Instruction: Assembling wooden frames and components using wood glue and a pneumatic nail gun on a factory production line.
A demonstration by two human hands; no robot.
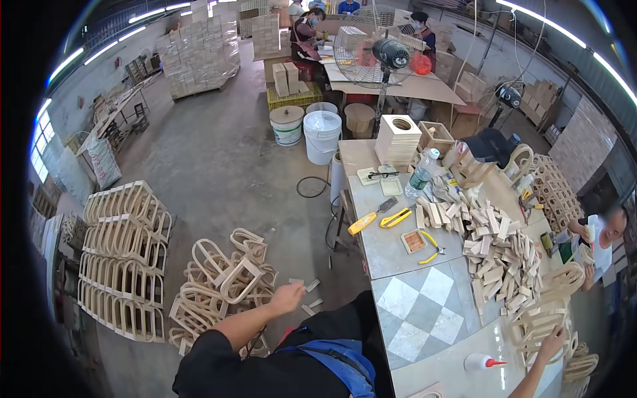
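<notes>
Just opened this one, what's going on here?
The wearer's left hand is beside a heap of arched wooden frames on the floor; whether it holds anything is unclear. The right hand is at more wooden frames on the table's right side, its grip hard to make out. A white bottle with a red tip lies on the table, and small wood blocks are piled farther up.
</notes>
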